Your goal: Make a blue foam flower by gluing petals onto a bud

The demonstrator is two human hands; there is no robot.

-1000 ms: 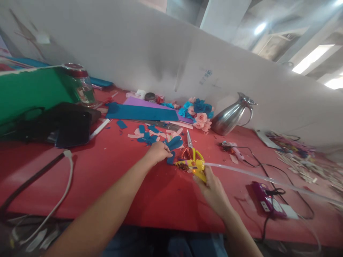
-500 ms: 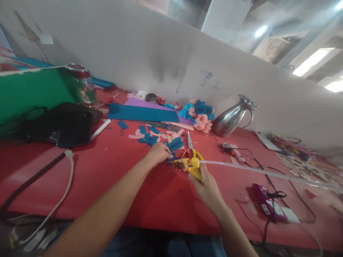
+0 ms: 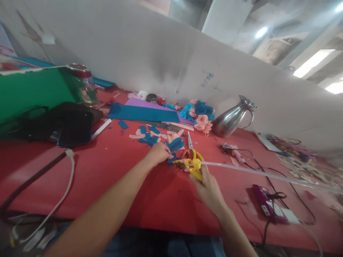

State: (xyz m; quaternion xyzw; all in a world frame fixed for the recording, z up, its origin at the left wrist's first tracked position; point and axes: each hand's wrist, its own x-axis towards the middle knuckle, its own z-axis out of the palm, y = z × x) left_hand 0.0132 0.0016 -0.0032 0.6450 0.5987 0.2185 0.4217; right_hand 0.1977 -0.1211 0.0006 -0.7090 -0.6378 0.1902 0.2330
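Note:
My right hand (image 3: 210, 187) is wrapped round a yellow hot glue gun (image 3: 197, 167) with a long clear glue stick (image 3: 249, 173) sticking out of its back. The gun's nozzle points left, at a small blue paper piece (image 3: 172, 159) pinched in the fingertips of my left hand (image 3: 159, 154). Whether the nozzle touches the paper I cannot tell. Just beyond the gun lie scissors (image 3: 190, 141) with bright blades. A bigger blue paper petal (image 3: 176, 143) rests behind my left fingers, beside a scatter of blue and pink paper scraps (image 3: 147, 138).
Blue (image 3: 144, 113) and purple sheets lie behind the scraps, near paper flowers (image 3: 202, 116) and a steel jug (image 3: 232, 117). Left are a phone (image 3: 75, 130), a glass jar (image 3: 87, 87) and a green panel (image 3: 34, 94). A purple power box (image 3: 269, 205) and cables occupy the right.
Almost nothing differs. Both hands keep their grip and place, with the view shifted very slightly.

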